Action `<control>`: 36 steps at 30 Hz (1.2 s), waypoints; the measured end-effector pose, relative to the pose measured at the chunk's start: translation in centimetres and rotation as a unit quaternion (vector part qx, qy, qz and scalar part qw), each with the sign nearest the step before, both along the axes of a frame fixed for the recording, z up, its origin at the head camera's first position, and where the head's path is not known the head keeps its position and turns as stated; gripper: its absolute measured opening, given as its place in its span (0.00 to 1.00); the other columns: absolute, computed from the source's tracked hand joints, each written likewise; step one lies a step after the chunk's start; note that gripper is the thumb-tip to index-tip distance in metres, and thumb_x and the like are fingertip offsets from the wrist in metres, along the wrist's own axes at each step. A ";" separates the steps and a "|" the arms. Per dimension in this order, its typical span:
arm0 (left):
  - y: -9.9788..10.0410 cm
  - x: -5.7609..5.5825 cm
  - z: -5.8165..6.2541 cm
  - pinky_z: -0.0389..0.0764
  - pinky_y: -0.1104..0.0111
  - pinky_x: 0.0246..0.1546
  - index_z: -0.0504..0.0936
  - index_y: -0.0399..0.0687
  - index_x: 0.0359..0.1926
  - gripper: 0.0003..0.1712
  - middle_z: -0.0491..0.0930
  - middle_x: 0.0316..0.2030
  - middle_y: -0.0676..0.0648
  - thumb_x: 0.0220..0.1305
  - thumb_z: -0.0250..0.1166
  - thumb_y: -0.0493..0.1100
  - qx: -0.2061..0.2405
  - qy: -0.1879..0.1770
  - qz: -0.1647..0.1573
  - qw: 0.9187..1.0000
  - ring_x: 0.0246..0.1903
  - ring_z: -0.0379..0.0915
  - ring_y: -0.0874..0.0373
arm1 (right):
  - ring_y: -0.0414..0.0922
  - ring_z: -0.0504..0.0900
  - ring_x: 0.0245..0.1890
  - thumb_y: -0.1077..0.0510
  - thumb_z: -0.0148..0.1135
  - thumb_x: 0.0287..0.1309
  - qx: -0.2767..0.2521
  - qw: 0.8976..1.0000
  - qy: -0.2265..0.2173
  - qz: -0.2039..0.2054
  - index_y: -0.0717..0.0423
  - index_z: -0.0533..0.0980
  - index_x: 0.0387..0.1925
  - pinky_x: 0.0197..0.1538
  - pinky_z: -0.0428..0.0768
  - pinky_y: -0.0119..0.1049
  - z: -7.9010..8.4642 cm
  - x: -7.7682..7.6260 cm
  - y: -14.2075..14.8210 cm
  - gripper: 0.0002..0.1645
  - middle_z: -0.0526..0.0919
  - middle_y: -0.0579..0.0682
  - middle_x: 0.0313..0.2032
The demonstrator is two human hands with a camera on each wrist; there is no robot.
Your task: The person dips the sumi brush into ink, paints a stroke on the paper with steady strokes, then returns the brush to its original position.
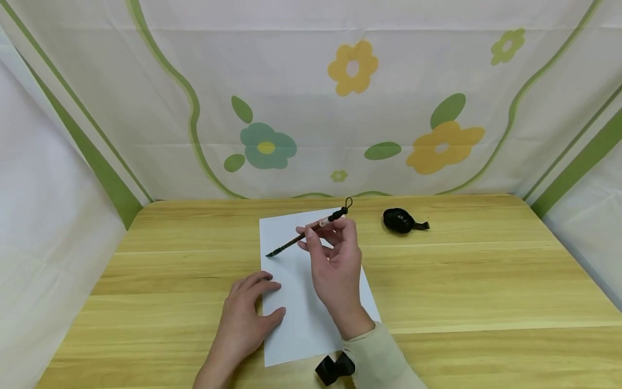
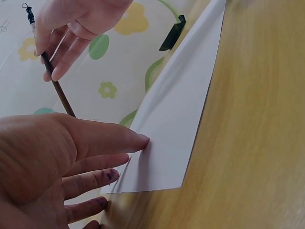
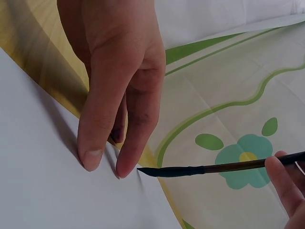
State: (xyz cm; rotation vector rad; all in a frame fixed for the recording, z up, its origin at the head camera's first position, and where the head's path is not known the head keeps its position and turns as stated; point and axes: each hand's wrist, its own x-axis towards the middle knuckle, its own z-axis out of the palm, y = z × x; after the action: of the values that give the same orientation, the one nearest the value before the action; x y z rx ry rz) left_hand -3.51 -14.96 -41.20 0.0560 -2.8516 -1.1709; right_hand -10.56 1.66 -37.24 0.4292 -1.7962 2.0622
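A calligraphy brush (image 1: 291,241) with a dark tip, a brown handle and a black hanging loop slants down to the left over the upper part of a white sheet of paper (image 1: 296,308). My right hand (image 1: 338,265) pinches its handle between thumb and fingers. In the right wrist view the brush tip (image 3: 162,171) points toward the fingers of the left hand (image 3: 112,81). That left hand (image 1: 245,319) rests at the paper's left edge, thumb and fingertips on the sheet. Dark stains mark some of its fingers (image 2: 110,175).
On the wooden table (image 1: 486,281), right of the paper, lies a glossy black rounded thing (image 1: 398,221) with a short tail. Small black blocks (image 1: 332,370) show beside the right sleeve (image 1: 379,354). A flower-patterned cloth (image 1: 301,81) hangs behind the table's back edge.
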 end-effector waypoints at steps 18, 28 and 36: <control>0.0 0.0 0.0 0.71 0.37 0.68 0.92 0.51 0.50 0.20 0.83 0.65 0.47 0.55 0.82 0.40 -0.005 -0.005 0.002 1.000 0.69 0.71 0.41 | 0.58 0.93 0.50 0.67 0.64 0.74 0.021 1.000 0.000 -0.003 0.65 0.68 0.53 0.47 0.93 0.45 0.1 0.2 -0.2 0.14 0.83 0.60 0.47; 0.1 0.0 0.0 0.72 0.38 0.68 0.92 0.51 0.50 0.20 0.83 0.65 0.48 0.54 0.83 0.40 -0.007 0.001 0.003 1.000 0.67 0.72 0.42 | 0.58 0.93 0.48 0.67 0.64 0.73 0.023 1.000 0.004 -0.008 0.64 0.70 0.52 0.45 0.93 0.45 -0.1 0.2 -0.3 0.13 0.84 0.59 0.46; 0.0 0.0 0.1 0.72 0.38 0.68 0.92 0.52 0.50 0.20 0.83 0.65 0.48 0.55 0.82 0.40 -0.009 -0.003 0.003 1.000 0.68 0.72 0.42 | 0.52 0.93 0.48 0.67 0.64 0.74 0.025 1.000 0.001 -0.009 0.64 0.70 0.52 0.45 0.93 0.45 0.0 0.2 -0.3 0.12 0.84 0.59 0.46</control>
State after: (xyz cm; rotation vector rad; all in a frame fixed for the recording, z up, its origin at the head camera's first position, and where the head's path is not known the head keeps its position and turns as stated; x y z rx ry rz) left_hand -3.54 -14.92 -41.14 0.0677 -2.8643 -1.1462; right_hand -10.31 1.35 -37.23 0.4256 -1.8477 2.0075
